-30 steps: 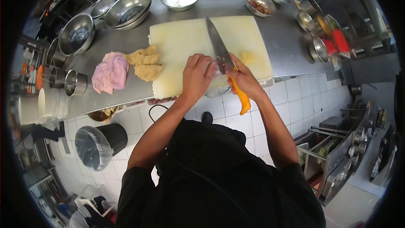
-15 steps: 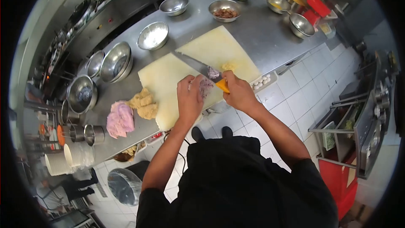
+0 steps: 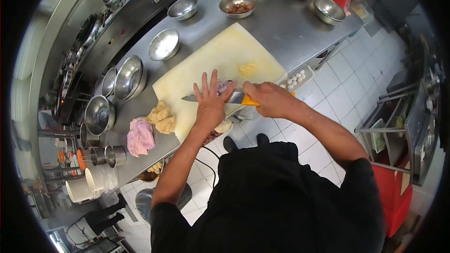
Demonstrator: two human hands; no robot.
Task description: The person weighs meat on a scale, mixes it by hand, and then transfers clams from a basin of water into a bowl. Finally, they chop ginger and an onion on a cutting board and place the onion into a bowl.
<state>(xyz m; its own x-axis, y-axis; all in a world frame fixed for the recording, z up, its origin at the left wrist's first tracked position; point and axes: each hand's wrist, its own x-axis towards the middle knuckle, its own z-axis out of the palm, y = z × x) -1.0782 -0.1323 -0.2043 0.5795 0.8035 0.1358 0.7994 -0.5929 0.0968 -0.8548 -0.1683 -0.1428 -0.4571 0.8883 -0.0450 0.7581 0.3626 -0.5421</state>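
Note:
My right hand [image 3: 268, 99] is wrapped round the yellow handle of a large kitchen knife [image 3: 237, 97], whose blade points left across the near part of the cutting board [image 3: 206, 61]. My left hand [image 3: 211, 105] lies over the blade with its fingers spread, hiding the blade's middle. Just beyond the blade, partly covered by my left fingers, is a small heap of chopped purple onion [image 3: 225, 85]. A pale yellow minced heap [image 3: 247, 69] sits farther right on the board.
Left of the board lie a yellow cloth [image 3: 161, 118] and a pink cloth [image 3: 140, 137]. Several steel bowls [image 3: 164, 44] stand along the back and left; one bowl [image 3: 237, 5] contains brown pieces. White egg-like things fill a container [image 3: 307, 73] by the near edge. Another person [image 3: 89, 227] is at lower left.
The knife has swung from pointing away to lying sideways, nearer my body. My left hand has opened from curled fingers by the onion to spread fingers over the blade. The camera view has shifted.

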